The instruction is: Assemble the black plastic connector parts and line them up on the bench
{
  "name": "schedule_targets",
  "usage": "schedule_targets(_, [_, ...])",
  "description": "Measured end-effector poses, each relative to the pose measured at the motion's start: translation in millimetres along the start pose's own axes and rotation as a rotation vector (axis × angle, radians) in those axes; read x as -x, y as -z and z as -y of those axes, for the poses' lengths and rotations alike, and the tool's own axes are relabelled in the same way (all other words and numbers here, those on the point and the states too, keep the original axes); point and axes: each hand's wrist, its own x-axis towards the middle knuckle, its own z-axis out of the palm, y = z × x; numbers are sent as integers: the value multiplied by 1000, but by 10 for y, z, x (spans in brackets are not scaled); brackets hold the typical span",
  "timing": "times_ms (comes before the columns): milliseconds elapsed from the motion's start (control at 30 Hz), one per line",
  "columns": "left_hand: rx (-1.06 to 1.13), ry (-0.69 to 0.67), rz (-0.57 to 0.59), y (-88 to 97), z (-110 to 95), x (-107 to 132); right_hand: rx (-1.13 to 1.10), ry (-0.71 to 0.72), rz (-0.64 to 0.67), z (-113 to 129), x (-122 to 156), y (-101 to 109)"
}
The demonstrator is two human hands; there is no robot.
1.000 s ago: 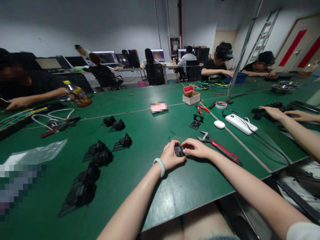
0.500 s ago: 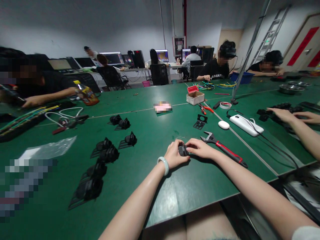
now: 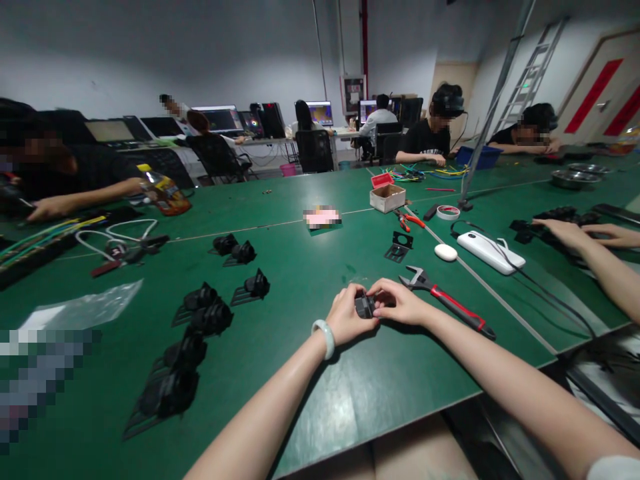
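Observation:
A small black blocky part is held just above the green table. My left hand, with a pale bangle at its wrist, wraps round its left side. The fingertips of my right hand pinch its right side; they partly hide it, so its exact kind does not show. Right of my hands lies an adjustable wrench with a red and black handle. Behind the wrench stands a bent black bracket. Several black parts on slotted brackets sit to the left in a loose row.
A white power bank with a cable, a white oval object, a tape roll, orange-handled pliers and a small box lie to the right. A co-worker's hands work at far right. A bottle leans at left.
My right hand's fingers have curled in a little closer round the black part. The whole view has shifted slightly; things on the table stay put.

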Motion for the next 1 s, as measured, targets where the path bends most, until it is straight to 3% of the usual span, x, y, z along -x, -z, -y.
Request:
schedule_targets(600, [2, 32, 18, 79, -59, 25, -47, 8, 17, 1, -23, -40])
schedule_targets(1000, [29, 43, 79, 114, -85, -20, 162, 41, 39, 147, -1, -3])
